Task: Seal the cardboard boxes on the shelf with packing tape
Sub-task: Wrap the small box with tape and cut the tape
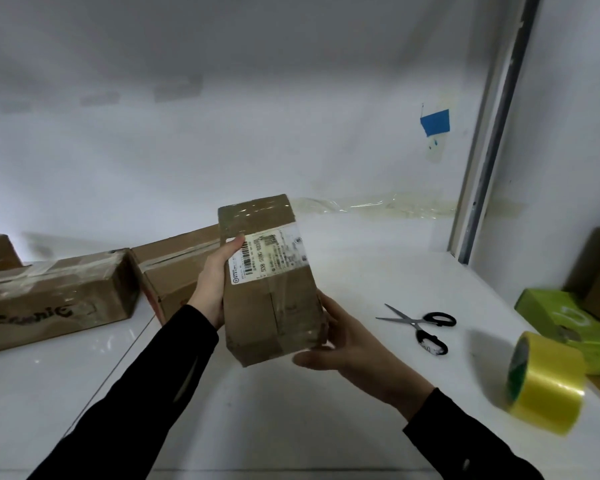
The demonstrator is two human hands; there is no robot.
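cardboard box [271,292] was gripped between left hand [213,285] and right hand [350,344], held up probably to check its seal.

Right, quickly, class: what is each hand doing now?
Left hand: grips the box by its left side.
Right hand: holds the same box at its lower right.

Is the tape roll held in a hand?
No, the tape roll lies on the shelf; the left hand and right hand hold the box.
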